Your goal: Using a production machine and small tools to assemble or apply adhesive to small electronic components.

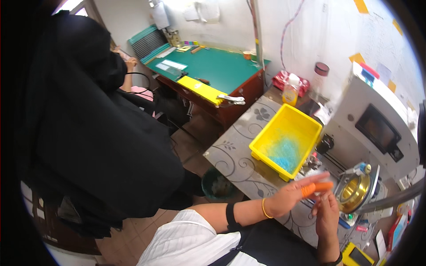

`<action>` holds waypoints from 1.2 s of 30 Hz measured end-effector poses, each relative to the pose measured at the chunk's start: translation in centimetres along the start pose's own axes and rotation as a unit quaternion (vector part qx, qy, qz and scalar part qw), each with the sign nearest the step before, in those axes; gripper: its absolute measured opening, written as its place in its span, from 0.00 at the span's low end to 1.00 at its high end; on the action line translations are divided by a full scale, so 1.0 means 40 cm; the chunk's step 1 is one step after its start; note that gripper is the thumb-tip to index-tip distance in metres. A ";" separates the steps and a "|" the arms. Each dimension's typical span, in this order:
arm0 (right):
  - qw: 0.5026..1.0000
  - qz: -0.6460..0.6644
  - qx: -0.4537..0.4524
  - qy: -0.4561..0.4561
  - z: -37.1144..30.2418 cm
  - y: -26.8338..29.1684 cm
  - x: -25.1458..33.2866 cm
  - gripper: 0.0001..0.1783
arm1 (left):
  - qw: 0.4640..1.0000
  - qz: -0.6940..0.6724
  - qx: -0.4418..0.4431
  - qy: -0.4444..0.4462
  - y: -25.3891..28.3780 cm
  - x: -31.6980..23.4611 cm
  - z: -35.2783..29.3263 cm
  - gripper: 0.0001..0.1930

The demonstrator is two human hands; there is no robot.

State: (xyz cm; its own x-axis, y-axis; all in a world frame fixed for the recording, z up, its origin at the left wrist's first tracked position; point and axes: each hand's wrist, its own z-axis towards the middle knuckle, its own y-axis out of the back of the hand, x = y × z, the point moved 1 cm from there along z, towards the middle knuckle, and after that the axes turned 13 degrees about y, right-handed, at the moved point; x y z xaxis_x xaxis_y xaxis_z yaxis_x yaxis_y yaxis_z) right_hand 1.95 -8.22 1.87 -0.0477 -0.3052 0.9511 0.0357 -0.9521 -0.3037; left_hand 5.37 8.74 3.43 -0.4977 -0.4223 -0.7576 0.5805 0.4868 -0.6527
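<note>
My left hand reaches over the near edge of the patterned grey table, its fingers stretched out and slightly blurred. Orange finger covers sit on two of its fingers. Below them, my right hand is closed, thumb and fingertips pinched together close to the orange tips. What is in that pinch, if anything, is too small to make out. Just right of my hands stands a round brass-coloured fixture on a machine. Beyond my left hand is a yellow plastic tray holding loose blue grains.
A white machine with a dark screen rises at the right. A bottle and a clear jar stand behind the tray. At left is a person in black; a bucket sits on the floor. Farther back is a green-topped desk.
</note>
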 end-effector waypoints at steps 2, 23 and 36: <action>0.988 -0.107 -0.040 0.105 -0.013 0.003 0.020 0.04 | 0.996 -0.025 -0.051 -0.069 0.008 0.000 0.003 0.27; 0.763 -0.492 0.045 0.417 0.028 -0.082 0.081 0.09 | 0.985 0.118 -0.009 -0.123 -0.049 0.039 0.003 0.47; 0.737 -0.513 0.101 0.428 0.002 -0.044 0.130 0.09 | 0.969 0.192 -0.091 -0.126 -0.024 0.056 -0.011 0.34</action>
State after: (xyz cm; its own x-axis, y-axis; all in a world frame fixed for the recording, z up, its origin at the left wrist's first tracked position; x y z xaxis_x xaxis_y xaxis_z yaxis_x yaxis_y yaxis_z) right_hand 1.73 -8.14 7.36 -0.7628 0.5902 0.2641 -0.3139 -0.6951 0.6467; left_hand 3.40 7.66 2.37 -0.0812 -0.3446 -0.9352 0.5580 0.7618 -0.3292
